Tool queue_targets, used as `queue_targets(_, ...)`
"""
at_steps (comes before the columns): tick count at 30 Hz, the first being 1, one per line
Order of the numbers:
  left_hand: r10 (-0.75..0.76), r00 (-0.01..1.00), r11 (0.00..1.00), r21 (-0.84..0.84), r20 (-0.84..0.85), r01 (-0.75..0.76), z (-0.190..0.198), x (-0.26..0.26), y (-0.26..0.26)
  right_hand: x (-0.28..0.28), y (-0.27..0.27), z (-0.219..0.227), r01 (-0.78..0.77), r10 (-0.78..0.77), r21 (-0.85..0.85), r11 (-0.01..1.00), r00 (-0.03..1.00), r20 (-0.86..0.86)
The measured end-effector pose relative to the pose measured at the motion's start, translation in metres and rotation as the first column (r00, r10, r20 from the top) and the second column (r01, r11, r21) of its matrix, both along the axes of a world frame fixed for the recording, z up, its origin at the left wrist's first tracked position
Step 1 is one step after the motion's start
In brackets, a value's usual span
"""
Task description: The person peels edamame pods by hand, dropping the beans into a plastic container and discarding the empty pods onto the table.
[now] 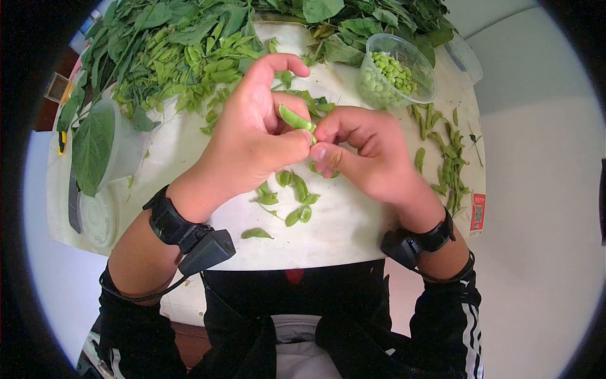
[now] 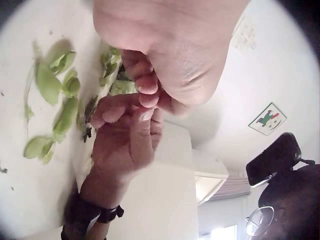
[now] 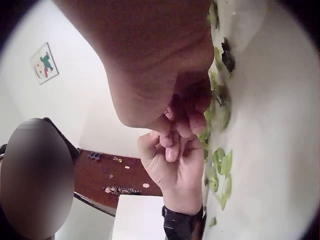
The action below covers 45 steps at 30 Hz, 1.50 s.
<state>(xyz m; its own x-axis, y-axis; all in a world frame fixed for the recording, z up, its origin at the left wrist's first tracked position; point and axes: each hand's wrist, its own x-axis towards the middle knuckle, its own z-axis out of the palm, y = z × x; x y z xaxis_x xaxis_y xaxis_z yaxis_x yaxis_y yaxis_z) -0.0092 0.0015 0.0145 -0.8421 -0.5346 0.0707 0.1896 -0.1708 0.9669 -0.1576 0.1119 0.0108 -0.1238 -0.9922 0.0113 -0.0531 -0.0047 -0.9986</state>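
In the head view, my left hand (image 1: 243, 142) holds a plump green bean pod (image 1: 292, 117) between its thumb and bent fingers, with the index finger curved above. At the pod's lower end, my right hand (image 1: 375, 155) pinches with thumb and forefinger, right against the left thumb tip. A bit of green shows between the two thumbs. Both wrist views have the fingertips meeting, and the pod is mostly hidden there. Beneath the hands lie several loose pods (image 1: 300, 186) on the white table (image 1: 341, 243), with a single pod (image 1: 257, 234) closer to the front edge.
A clear tub (image 1: 428, 95) of shelled green beans stands at the back right. Scattered pods (image 1: 449, 167) lie at the right edge. Leafy stalks (image 1: 158, 31) and heaped pods (image 1: 170, 69) cover the back left. A clear container (image 1: 126, 151) and round lid (image 1: 98, 218) are at the left.
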Motion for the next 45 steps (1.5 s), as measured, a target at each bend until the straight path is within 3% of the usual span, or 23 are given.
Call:
queue_targets(1, -0.019, 1.0, 1.0, 0.022, 0.01, 0.018, 0.0, 0.0, 0.0, -0.001, 0.0, 0.002, 0.0, 0.0, 0.001, 1.0, 1.0, 0.001)
queue_targets(3, -0.053, 0.999, 0.998, 0.033, 0.01, 0.053, -0.001, 0.001, -0.002, -0.008, 0.0, 0.006, -0.157, 0.113, -0.065, 0.985, 0.891, -0.44)
queue_targets(6, -0.095, 0.995, 0.995, 0.03, 0.0, 0.095, -0.004, 0.001, -0.002, -0.01, 0.001, 0.005, -0.181, 0.128, -0.077, 0.98, 0.884, -0.449)
queue_targets(13, -0.099, 0.995, 0.995, -0.001, 0.015, 0.099, -0.004, 0.001, 0.0, -0.006, -0.001, -0.003, -0.143, 0.118, -0.11, 0.984, 0.971, -0.208)
queue_targets(15, -0.103, 0.995, 0.994, -0.019, 0.013, 0.103, -0.006, 0.0, 0.0, -0.004, 0.001, -0.002, -0.132, 0.133, -0.022, 0.991, 0.989, 0.065)
queue_targets(18, -0.123, 0.992, 0.992, -0.02, 0.009, 0.123, -0.007, 0.001, -0.001, -0.01, 0.001, 0.001, -0.175, 0.163, 0.085, 0.981, 0.977, 0.134)
queue_targets(24, -0.188, 0.982, 0.982, 0.024, 0.024, 0.188, -0.003, 0.002, -0.003, -0.015, 0.001, 0.008, -0.24, 0.212, 0.105, 0.965, 0.951, 0.227)
queue_targets(26, -0.205, 0.977, 0.978, 0.039, -0.054, 0.207, -0.005, 0.002, -0.003, -0.016, 0.0, 0.01, -0.252, 0.218, 0.109, 0.962, 0.942, 0.253)
queue_targets(31, -0.155, 0.988, 0.984, 0.08, -0.027, 0.157, -0.003, 0.003, -0.006, -0.017, -0.002, 0.007, -0.293, 0.248, 0.098, 0.951, 0.913, 0.323)
queue_targets(33, -0.135, 0.991, 0.985, 0.103, -0.009, 0.135, -0.003, 0.002, -0.007, -0.011, -0.001, 0.005, -0.148, 0.135, 0.108, 0.983, 0.983, 0.125)
queue_targets(34, -0.107, 0.994, 0.989, 0.099, -0.01, 0.107, -0.004, 0.002, -0.007, -0.009, -0.001, 0.002, -0.15, 0.137, 0.106, 0.983, 0.983, 0.122)
queue_targets(36, -0.077, 0.997, 0.993, 0.094, -0.012, 0.078, -0.005, 0.001, -0.006, -0.005, -0.002, -0.004, 0.07, -0.099, -0.119, 0.99, 0.963, -0.252)
queue_targets(37, -0.023, 1.0, 0.996, 0.081, 0.007, 0.022, -0.005, 0.0, -0.005, -0.003, -0.003, -0.003, 0.069, -0.098, -0.12, 0.99, 0.963, -0.253)
queue_targets(39, 0.03, 0.999, 0.997, 0.07, 0.025, -0.032, -0.005, -0.001, -0.005, -0.001, -0.003, -0.001, 0.158, -0.259, -0.301, 0.94, 0.907, -0.333)
queue_targets(40, 0.038, 0.999, 0.996, 0.077, 0.012, -0.039, -0.005, -0.001, -0.006, -0.002, -0.002, 0.0, 0.16, -0.26, -0.299, 0.941, 0.906, -0.334)
queue_targets(42, 0.045, 0.999, 0.996, 0.079, -0.006, -0.045, -0.004, -0.001, -0.007, -0.006, -0.002, 0.003, 0.039, -0.22, -0.323, 0.945, 0.809, -0.545)
queue_targets(45, 0.026, 1.0, 0.996, 0.084, 0.008, -0.026, -0.005, -0.001, -0.005, -0.006, -0.004, 0.001, 0.06, -0.247, -0.334, 0.941, 0.797, -0.551)
